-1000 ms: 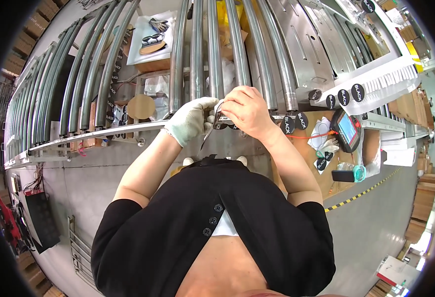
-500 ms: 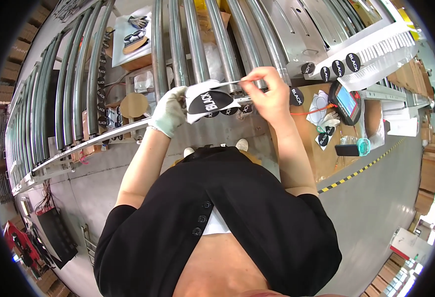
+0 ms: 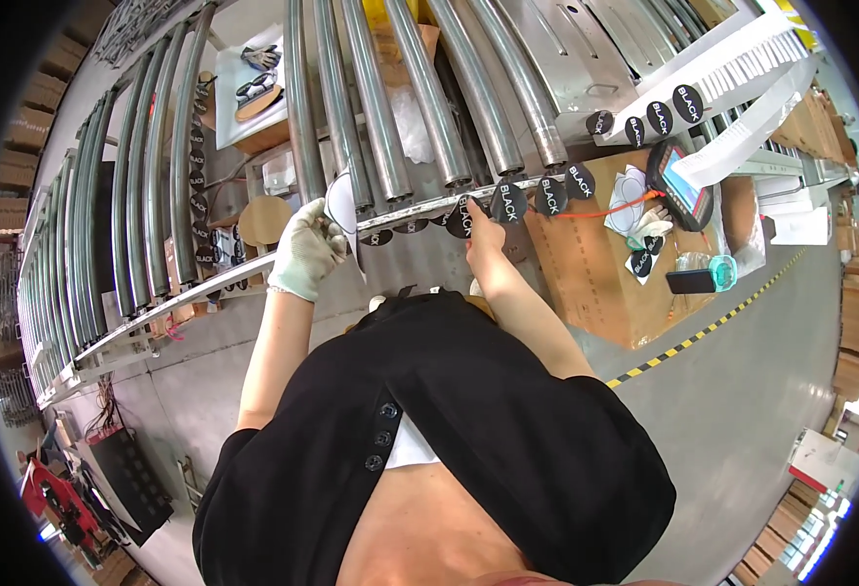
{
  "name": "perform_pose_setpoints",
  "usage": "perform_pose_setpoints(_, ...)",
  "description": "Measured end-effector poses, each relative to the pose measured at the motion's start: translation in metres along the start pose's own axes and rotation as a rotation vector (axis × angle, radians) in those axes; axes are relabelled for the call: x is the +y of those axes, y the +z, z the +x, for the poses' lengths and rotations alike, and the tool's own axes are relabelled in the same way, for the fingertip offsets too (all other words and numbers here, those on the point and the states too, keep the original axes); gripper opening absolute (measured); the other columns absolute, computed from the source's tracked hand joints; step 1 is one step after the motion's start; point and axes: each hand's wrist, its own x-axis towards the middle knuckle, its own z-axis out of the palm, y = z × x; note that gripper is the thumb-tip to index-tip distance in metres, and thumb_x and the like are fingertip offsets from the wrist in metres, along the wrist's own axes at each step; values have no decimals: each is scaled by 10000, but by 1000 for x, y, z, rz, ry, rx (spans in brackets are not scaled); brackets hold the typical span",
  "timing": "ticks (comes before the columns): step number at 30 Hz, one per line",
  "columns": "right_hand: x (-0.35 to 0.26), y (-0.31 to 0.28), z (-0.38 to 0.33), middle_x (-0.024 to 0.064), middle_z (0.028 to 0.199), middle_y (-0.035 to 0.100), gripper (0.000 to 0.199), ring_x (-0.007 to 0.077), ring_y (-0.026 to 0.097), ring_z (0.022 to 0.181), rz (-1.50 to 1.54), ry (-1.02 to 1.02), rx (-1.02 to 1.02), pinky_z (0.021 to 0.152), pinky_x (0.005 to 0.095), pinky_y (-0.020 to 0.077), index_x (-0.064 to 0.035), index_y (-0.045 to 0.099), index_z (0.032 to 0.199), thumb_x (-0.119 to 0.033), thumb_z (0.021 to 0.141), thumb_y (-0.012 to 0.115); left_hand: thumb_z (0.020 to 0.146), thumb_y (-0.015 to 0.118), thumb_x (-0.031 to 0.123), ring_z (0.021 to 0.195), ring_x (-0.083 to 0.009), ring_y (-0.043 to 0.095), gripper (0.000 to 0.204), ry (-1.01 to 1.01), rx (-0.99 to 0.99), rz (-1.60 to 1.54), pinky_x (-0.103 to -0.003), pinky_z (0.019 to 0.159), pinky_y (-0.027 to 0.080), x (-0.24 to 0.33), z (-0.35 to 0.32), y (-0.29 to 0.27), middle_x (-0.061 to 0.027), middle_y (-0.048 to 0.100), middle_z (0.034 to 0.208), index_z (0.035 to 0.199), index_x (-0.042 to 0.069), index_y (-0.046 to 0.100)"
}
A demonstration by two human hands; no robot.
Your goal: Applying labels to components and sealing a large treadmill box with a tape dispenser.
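Steel rollers (image 3: pixel 380 107) cross the view. Gloved left hand (image 3: pixel 304 249) pinches a white backing sheet (image 3: pixel 343 207); bare right hand (image 3: pixel 483 230) presses a round black sticker (image 3: pixel 461 217) onto the rail (image 3: pixel 419 210), where it could crease or sit crooked.

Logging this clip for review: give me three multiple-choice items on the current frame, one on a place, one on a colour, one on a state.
1. Where does the right hand press a round sticker?
A. on the rail's edge
B. on the cardboard box
C. on the floor

2. What colour is the glove on the left hand?
A. black
B. white
C. orange

3. What is the left hand's state?
A. empty and open
B. resting on the floor
C. holding a backing sheet

Answers: 1 A, the fingertips meet the metal rail among the stickers; 2 B, the glove is pale white; 3 C, the fingers pinch the curled sheet.
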Motion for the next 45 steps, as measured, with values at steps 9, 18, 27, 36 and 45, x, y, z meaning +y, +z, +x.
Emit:
perform_pose_setpoints(9,34,11,68,211,1247,550,755,291,553,1118,57,41,84,938,338,424,119,537,1173,-396,679,785,895,510,336,487,-136,480,250,22,-67,101,-301,454,403,-3,-3,3,9,510,587,728,151,529)
perform_pose_setpoints(18,-52,-18,-111,-2,1032,595,395,93,558,936,-76,49,-1027,850,248,424,-84,571,1082,-394,852,649,883,512,261,545,-137,494,191,-167,-393,24,-257,459,368,-5,-15,17,0,576,675,811,105,597)
perform_pose_setpoints(27,-109,-3,-148,66,930,653,160,159,640,850,193,-63,-1059,763,304,534,-26,589,989,-154,894,595,924,485,400,820,-221,642,396,254,-597,79,-341,728,515,0,-70,88,-85,655,975,1073,49,593)
perform_pose_setpoints(36,-109,7,-155,59,845,642,218,100,606,709,-5,-257,-911,641,255,503,6,564,958,-167,859,651,903,586,265,526,-70,490,209,388,-538,342,-199,493,385,-4,-48,51,6,549,639,778,98,576)
perform_pose_setpoints(45,-122,10,-189,65,1029,549,460,290,506,987,-674,-1839,-650,824,388,455,-131,631,1031,-49,604,781,903,575,258,495,-31,484,200,191,-470,216,-164,411,324,-12,-56,41,47,558,638,770,111,600)
